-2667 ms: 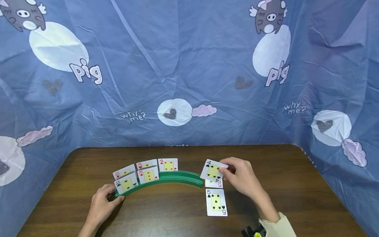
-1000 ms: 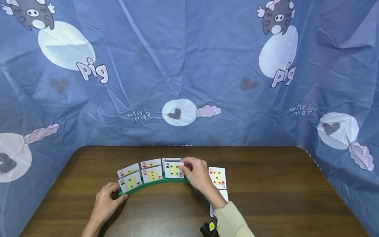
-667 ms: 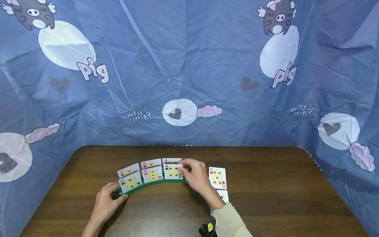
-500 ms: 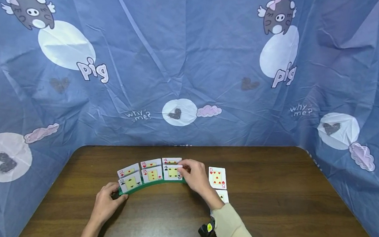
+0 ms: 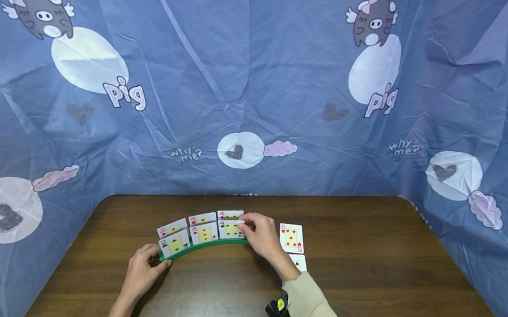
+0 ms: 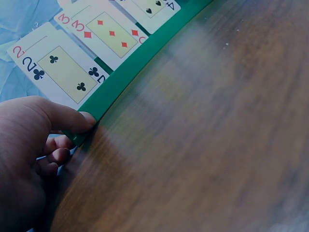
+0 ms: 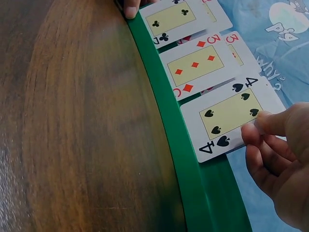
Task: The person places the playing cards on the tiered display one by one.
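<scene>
A curved green card holder (image 5: 212,244) stands on the table with playing cards in two rows. My left hand (image 5: 142,271) grips its left end, thumb on the front face and fingers behind, as the left wrist view shows. With thumb and fingertips my right hand (image 5: 264,235) pinches the right edge of the four of spades (image 7: 231,116), which stands in the front row. To its left are the three of diamonds (image 5: 203,234) and the two of clubs (image 5: 174,244). Behind these, red cards, including a red four (image 5: 230,215), show their upper parts.
Right of the holder, the five of hearts (image 5: 290,238) lies face up on the brown table (image 5: 383,266). A black five (image 5: 299,263) below it is partly hidden by my right forearm. Blue patterned cloth (image 5: 187,100) hangs behind the table.
My right hand has carried the four of spades leftward from above the loose cards to the holder, then lowered it slightly in front of the red four. My left hand keeps its grip.
</scene>
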Demonstrator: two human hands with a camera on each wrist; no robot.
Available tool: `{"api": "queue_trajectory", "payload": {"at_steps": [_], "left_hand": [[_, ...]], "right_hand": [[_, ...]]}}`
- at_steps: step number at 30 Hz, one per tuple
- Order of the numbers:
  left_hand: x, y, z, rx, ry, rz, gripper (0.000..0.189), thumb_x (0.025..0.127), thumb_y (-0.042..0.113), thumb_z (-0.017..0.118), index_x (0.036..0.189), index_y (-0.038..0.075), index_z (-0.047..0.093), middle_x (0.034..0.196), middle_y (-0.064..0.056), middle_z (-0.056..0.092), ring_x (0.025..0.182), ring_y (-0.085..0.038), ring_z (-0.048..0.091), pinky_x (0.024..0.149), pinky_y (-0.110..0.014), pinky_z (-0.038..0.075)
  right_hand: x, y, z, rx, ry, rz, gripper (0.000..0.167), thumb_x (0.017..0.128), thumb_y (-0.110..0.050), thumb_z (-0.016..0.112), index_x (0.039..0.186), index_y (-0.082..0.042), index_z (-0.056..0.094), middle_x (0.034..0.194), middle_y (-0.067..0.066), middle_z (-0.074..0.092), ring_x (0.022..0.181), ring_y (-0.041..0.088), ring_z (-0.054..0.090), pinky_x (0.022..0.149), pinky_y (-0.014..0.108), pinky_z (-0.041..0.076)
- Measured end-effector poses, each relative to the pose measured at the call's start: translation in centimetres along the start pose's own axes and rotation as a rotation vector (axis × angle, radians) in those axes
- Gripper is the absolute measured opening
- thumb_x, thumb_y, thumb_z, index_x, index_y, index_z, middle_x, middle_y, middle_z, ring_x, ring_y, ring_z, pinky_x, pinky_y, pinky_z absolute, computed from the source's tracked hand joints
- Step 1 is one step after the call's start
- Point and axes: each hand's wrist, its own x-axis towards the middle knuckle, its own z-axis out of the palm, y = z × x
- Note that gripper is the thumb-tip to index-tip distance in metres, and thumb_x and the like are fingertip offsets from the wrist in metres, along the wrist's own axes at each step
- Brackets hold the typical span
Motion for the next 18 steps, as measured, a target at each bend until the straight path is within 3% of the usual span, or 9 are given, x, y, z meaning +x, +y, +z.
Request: {"api": "queue_trajectory", "payload": {"at_steps": [18], "left_hand": [[0.04, 0.05, -0.12, -0.012, -0.033, -0.034, 0.028, 0.075, 0.006, 0.081, 0.102, -0.001, 0.074, 0.107, -0.016, 0.070, 0.096, -0.026, 0.059, 0.081, -0.035, 0.044]], "right_hand": [[-0.24, 0.31, 0.03, 0.002, -0.030, -0.017, 0.008, 0.091, -0.010, 0.071, 0.097, -0.006, 0.074, 0.075, 0.004, 0.072, 0.064, 0.003, 0.062, 0.062, 0.017, 0.048]]}}
